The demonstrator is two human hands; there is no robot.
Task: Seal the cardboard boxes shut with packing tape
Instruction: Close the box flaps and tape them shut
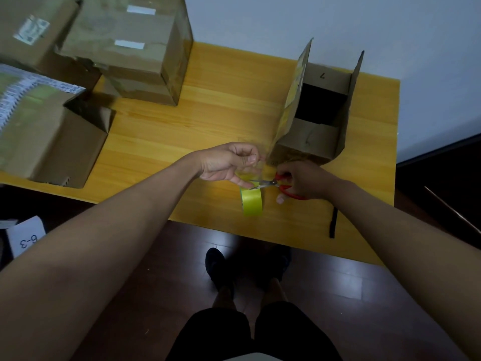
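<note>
1. Two hands are busy at the front edge of the yellow wooden table [221, 121]. The left hand [229, 162] pinches a strip of clear tape [256, 168] between thumb and finger, holding it up off the roll.
2. The right hand [302, 181] has its fingers through the red handles of a pair of scissors [273, 185], with the blades a bit apart right at the tape, just above the roll.
3. The yellow-green tape roll [252, 201] hangs below the strip, on edge, near the table's front.
4. The open box [316, 121] is right behind the hands, two long flaps standing up, short flaps folded in, dark inside. The clear strip seems to run up to its near corner, hard to be sure.
5. Over on the left there's a taped box [138, 50] at the back, another box [52, 142] near the front left, and a third one [33, 29] in the far corner.
6. A black stick-like thing [333, 222] lies near the table's front right.
</note>
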